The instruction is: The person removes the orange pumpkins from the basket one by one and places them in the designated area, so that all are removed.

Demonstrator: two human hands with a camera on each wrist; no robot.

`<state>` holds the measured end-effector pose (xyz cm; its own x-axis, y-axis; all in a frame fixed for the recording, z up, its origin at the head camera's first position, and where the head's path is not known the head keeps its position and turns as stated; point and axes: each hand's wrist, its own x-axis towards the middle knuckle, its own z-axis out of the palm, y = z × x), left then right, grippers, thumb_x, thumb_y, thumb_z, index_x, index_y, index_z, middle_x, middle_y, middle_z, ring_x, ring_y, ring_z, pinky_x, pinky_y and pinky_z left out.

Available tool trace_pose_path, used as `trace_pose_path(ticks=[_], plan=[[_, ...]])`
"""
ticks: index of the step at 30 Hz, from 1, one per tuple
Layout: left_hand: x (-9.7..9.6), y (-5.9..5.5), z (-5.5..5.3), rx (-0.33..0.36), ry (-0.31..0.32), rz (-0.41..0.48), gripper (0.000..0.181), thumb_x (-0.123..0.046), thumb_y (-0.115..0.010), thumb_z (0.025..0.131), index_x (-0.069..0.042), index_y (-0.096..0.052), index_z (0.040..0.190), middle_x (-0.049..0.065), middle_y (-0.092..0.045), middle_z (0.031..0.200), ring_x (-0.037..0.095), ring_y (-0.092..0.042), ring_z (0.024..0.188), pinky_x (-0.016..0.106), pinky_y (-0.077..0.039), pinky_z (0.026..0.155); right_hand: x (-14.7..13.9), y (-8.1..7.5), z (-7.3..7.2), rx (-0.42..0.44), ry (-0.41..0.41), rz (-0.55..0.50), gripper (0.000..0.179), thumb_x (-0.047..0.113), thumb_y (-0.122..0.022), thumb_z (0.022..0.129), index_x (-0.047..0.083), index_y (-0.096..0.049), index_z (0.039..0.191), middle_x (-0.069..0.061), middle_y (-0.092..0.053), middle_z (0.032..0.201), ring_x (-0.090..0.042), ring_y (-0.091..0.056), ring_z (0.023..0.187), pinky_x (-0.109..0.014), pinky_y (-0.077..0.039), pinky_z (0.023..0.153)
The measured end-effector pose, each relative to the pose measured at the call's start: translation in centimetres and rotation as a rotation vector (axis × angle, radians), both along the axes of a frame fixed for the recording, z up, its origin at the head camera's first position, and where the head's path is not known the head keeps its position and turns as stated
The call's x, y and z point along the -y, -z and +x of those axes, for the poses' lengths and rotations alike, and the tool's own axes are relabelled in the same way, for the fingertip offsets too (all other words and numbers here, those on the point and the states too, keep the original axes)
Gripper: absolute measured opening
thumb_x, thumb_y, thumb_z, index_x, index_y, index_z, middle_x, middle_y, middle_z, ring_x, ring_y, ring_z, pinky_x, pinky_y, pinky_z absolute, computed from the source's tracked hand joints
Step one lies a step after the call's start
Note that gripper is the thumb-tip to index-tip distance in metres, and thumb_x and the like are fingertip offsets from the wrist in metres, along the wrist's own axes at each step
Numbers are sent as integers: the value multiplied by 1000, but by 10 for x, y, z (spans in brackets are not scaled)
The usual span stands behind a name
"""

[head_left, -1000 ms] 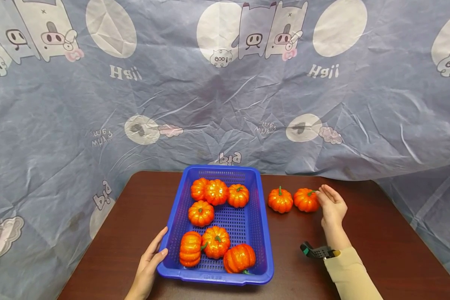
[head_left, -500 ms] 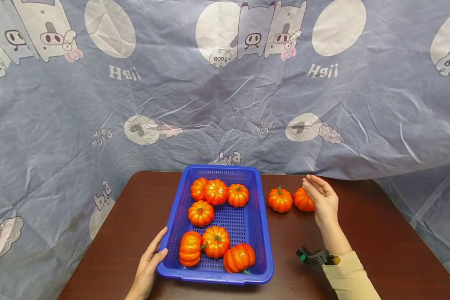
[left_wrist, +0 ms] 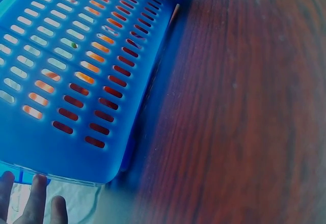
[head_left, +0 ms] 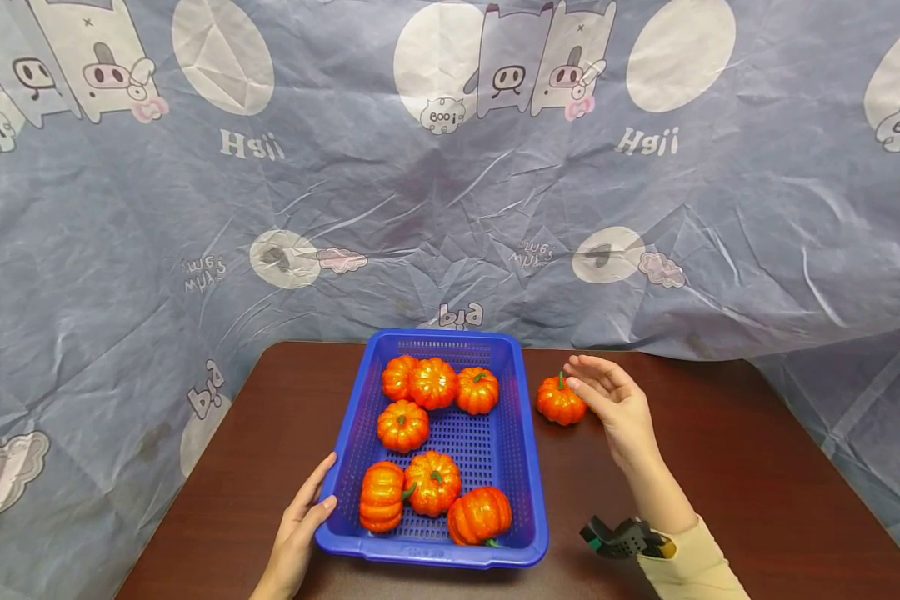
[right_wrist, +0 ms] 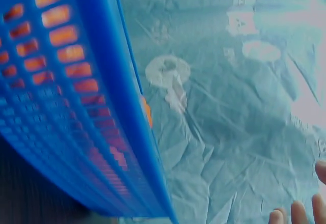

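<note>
A blue plastic basket (head_left: 536,500) with slotted walls holds several shiny orange toy pumpkins (head_left: 432,483). Beside its left wall, my left hand (head_left: 292,533) touches the rim near the front corner with thumb and fingers fairly straight. The left wrist view catches those fingertips (left_wrist: 36,196) at the basket's edge. On the table right of the basket sits another pumpkin (head_left: 559,402) with its green stem up. My right hand (head_left: 618,412) hovers just right of it, fingers loosely bent and nothing seen between them; a second pumpkin there is almost wholly hidden behind this hand.
The basket stands on a dark brown wooden table (head_left: 757,467). Behind and around the table hangs a crumpled grey-blue cloth (head_left: 450,208) with cartoon prints. A black wrist device (head_left: 622,537) is strapped at my right sleeve.
My right hand has moved left, from the right side of the outer pumpkin across in front of it toward the pumpkin nearer the basket. The left hand and basket stay put.
</note>
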<state>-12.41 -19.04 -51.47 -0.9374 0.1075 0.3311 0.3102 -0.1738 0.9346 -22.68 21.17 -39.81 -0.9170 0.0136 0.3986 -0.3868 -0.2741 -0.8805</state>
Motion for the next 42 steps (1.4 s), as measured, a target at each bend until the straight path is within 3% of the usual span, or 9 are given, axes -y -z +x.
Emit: trace_pose_path(ticks=[5, 9, 14, 20, 27, 33, 42], plan=[[0, 0, 0, 12, -11, -9, 51, -3, -39, 98, -1, -26, 147, 12, -36, 146, 14, -47, 122, 25, -44, 93, 14, 1, 11, -26, -97, 124, 39, -11, -61, 84, -13, -49, 121, -6, -64, 115, -19, -59, 109, -26, -48, 87], [0, 0, 0, 14, 1, -7, 51, -3, -39, 98, -2, -25, 147, 11, -36, 147, 13, -46, 123, 24, -43, 94, 23, 3, 18, -65, -176, 205, 40, -12, -62, 82, -14, -49, 120, -12, -62, 117, -20, -59, 109, -28, -49, 86], [0, 0, 0, 16, 10, 12, 51, -3, -38, 98, -2, -25, 147, 12, -36, 146, 14, -47, 122, 26, -44, 93, 33, 9, 24, -146, -276, 330, 43, -13, -66, 78, -12, -50, 118, -14, -61, 116, -20, -60, 107, -38, -48, 87], [0, 1, -1, 18, 3, 11, 51, -3, -38, 98, -1, -25, 147, 13, -36, 146, 15, -48, 121, 26, -45, 92, 45, 16, 28, -169, -466, 485, 49, -4, -73, 76, -2, -54, 121, -12, -59, 120, -26, -57, 111, -40, -47, 91], [2, 0, -1, 50, 26, 12, 53, -6, -40, 98, -3, -24, 148, 8, -34, 148, 13, -46, 124, 27, -43, 95, 52, 22, 25, -224, -688, 563, 49, 0, -75, 76, -1, -55, 121, -11, -59, 119, -27, -57, 110, -44, -46, 91], [1, 0, -1, 25, 30, 3, 52, -4, -39, 98, -1, -23, 147, 8, -35, 147, 14, -47, 123, 27, -43, 94, 57, 23, 21, -171, -783, 637, 47, 4, -76, 77, 3, -57, 119, -8, -59, 119, -24, -57, 112, -40, -44, 95], [1, 0, 0, 44, 29, 13, 52, -6, -40, 98, -2, -23, 147, 2, -39, 146, 15, -49, 121, 28, -44, 94, 65, 26, 12, -195, -883, 802, 45, 14, -76, 79, 6, -58, 119, -17, -59, 117, -16, -55, 112, -33, -41, 98]])
